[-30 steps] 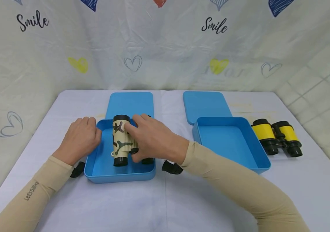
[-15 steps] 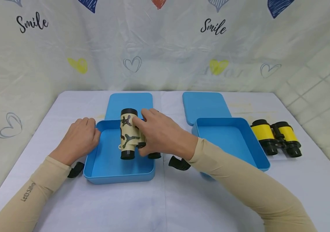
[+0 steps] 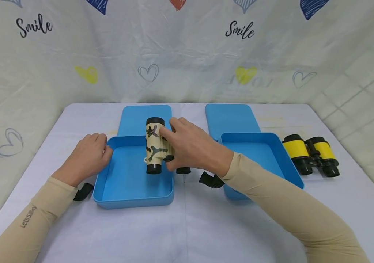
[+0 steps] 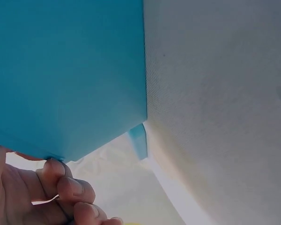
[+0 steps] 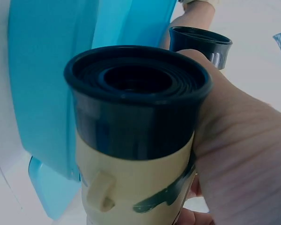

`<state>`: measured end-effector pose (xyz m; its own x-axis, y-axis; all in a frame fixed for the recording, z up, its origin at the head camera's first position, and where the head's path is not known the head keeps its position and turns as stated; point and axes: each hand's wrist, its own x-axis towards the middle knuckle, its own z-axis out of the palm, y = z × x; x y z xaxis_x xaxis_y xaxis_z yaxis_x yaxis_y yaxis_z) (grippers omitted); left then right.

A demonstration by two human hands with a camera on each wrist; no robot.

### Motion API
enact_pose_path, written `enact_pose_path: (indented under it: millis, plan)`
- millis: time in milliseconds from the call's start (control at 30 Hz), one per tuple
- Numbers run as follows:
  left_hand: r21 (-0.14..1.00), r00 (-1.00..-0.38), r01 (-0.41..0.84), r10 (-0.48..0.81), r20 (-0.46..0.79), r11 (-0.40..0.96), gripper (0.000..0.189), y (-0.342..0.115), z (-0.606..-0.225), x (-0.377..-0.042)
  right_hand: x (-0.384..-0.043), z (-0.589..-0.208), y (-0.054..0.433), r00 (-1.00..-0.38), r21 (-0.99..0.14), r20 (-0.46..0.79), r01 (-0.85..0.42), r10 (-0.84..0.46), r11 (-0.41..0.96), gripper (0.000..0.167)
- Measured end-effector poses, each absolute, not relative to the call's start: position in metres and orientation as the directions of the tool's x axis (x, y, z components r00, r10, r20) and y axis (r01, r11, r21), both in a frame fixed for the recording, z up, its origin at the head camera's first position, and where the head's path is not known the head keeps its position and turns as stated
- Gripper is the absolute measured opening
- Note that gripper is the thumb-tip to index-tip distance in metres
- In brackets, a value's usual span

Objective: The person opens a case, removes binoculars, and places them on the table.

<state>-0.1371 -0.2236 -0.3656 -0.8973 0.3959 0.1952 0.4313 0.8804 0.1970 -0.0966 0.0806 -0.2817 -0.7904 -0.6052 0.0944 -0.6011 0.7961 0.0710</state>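
Note:
My right hand [image 3: 196, 144] grips camouflage binoculars [image 3: 154, 146] by the middle, holding them above the right part of the left blue box [image 3: 134, 202]. In the right wrist view a black eyepiece end of the binoculars [image 5: 136, 126] fills the middle, with its tan barrel below. My left hand [image 3: 86, 157] pinches the left wall of that box near its far corner. The left wrist view shows the fingers [image 4: 75, 187] curled at the rim of the blue box [image 4: 70, 75].
A second blue box [image 3: 262, 160] stands to the right, partly behind my right forearm. Yellow and black binoculars [image 3: 310, 155] lie beside it. Two flat blue lids [image 3: 145, 118] lie behind the boxes, the right lid [image 3: 231, 118] at a slant. A patterned sheet [image 3: 187, 51] hangs behind the table.
My right hand has lifted the camouflage binoculars from the left box and carried them up and to the right. My left hand keeps its place at the box wall.

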Motion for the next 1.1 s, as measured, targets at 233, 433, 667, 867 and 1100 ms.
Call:
enact_pose_path:
  millis: [233,433,667,867,1100]
  plan:
    - [0.198,-0.895,0.437,0.402,0.191,0.878,0.017,-0.225,-0.363,-0.137,-0.099,-0.282,0.088,-0.788,0.071,0.108,-0.602,-0.606,0.795,0.074]
    - [0.207,-0.898,0.436,0.406,0.173,0.876,0.017,-0.227,-0.362,-0.138,-0.101,-0.283,0.094,-0.784,0.078,0.129,-0.603,-0.608,0.794,0.074]
    - [0.227,-0.906,0.422,0.396,0.152,0.878,0.016,-0.229,-0.36,-0.138,-0.102,-0.284,0.1,-0.784,0.076,0.132,-0.602,-0.606,0.795,0.071]
    - [0.224,-0.912,0.408,0.382,0.15,0.885,0.016,-0.231,-0.361,-0.14,-0.103,-0.288,0.108,-0.773,0.078,0.154,-0.612,-0.616,0.787,0.071]
    - [0.215,-0.908,0.414,0.386,0.162,0.885,0.016,-0.232,-0.363,-0.141,-0.106,-0.293,0.114,-0.764,0.09,0.175,-0.616,-0.622,0.782,0.068]
